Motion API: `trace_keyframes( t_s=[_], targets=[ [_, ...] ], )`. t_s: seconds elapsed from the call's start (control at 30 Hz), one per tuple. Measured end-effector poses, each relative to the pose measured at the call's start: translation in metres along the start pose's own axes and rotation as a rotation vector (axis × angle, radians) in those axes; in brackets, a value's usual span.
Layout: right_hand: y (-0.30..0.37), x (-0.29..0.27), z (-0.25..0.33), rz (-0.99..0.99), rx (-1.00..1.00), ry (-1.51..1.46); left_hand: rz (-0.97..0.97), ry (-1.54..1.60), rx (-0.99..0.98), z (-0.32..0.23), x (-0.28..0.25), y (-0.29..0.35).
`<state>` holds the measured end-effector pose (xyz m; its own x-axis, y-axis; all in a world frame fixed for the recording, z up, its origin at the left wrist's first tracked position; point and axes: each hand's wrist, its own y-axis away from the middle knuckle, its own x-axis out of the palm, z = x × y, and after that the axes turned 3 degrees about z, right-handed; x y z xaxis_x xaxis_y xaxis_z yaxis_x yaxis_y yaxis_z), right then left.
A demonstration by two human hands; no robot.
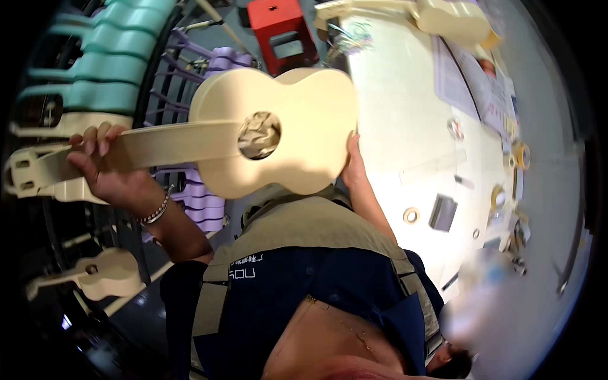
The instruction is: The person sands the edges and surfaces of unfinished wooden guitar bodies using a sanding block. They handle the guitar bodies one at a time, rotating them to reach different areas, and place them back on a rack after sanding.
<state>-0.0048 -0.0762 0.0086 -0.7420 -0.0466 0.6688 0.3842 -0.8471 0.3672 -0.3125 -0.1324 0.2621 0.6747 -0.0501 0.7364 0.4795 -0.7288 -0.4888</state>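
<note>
A cream ukulele body (310, 126) with its neck fixed on is held level before my apron, soundhole up. No strings show on it. Crumpled paper (258, 136) fills the round soundhole. My left hand (111, 158) is wrapped round the neck near the slotted headstock (28, 171), fingertips curling over its far edge. At the other end, my right hand (354, 161) grips the lower rim of the body, thumb on the top; its other fingers are hidden underneath.
At left hang rows of teal ukulele bodies (104, 95) and purple ones (199, 202); another cream ukulele (111, 273) is lower left. A red stool (282, 31) stands ahead. The white table (386, 171) on the right bears tape rolls (411, 216), a grey block (443, 212) and papers (453, 82).
</note>
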Motion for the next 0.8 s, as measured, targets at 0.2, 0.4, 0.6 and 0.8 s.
trace_keyframes(
  t_s=[0.2, 0.4, 0.6, 0.8],
  targets=[
    [0.037, -0.058, 0.030, -0.211, -0.343, -0.365, -0.004, -0.038, -0.143, 0.127, 0.010, -0.021],
    [0.065, -0.082, 0.038, -0.517, -0.601, -0.320, 0.164, -0.326, -0.437, 0.237, 0.032, 0.020],
    [0.061, -0.078, 0.036, -0.733, -0.663, -0.403, 0.306, -0.401, -0.657, 0.275, 0.033, 0.006],
    [0.054, -0.063, 0.032, -0.854, -0.722, -0.502, 0.332, -0.230, -0.767, 0.313, 0.016, -0.021]
  ],
)
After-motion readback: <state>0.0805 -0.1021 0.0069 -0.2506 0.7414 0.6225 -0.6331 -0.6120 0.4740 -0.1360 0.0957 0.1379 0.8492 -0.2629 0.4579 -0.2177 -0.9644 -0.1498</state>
